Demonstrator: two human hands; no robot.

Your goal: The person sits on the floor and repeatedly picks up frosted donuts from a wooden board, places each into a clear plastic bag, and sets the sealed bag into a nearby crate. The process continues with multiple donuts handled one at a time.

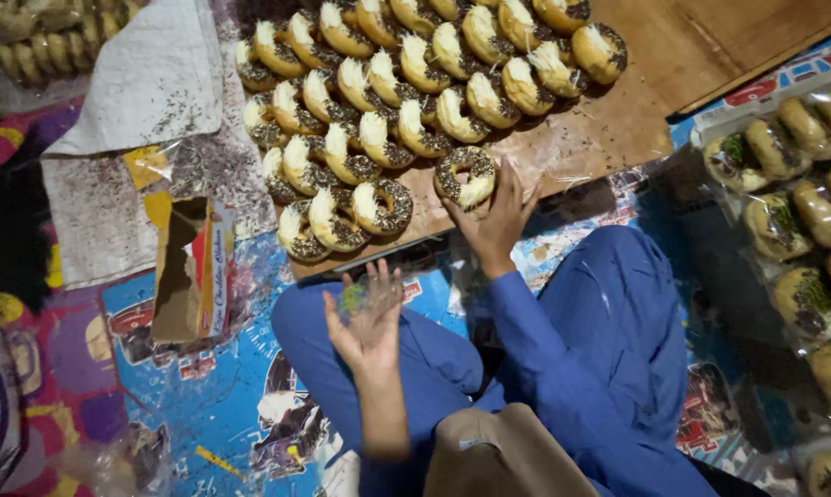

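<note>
Doughnuts in the top rows run past the frame edge, the bagged ones (793, 230) at right blur under shiny plastic, and the left hand (371, 322) is smeared by motion. That left hand hangs with fingers spread and palm bare above the blue-trousered lap. The right hand (498, 216) pinches the sprinkled doughnut (465, 175) by its lower edge, at the near side of the wooden board (618, 129).
</note>
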